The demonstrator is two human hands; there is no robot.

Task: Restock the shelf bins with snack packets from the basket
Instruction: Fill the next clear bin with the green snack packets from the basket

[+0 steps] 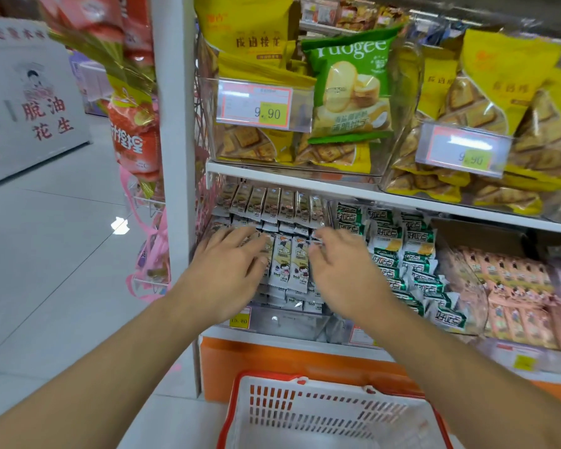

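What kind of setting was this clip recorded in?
Most likely a snack aisle in a shop: clear shelf bins packed with snack packets, price tags reading 9.90 on the bin fronts, and a red-rimmed shopping basket on the floor.

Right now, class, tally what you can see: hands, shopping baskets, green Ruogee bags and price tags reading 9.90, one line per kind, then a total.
Hands: 2, left hand and right hand
Shopping basket: 1
Green Ruogee bag: 1
9.90 price tags: 2, left tag and right tag
Total: 6

Basket (321, 413) below bin (289, 322); both hands seemingly on packets (289, 260)
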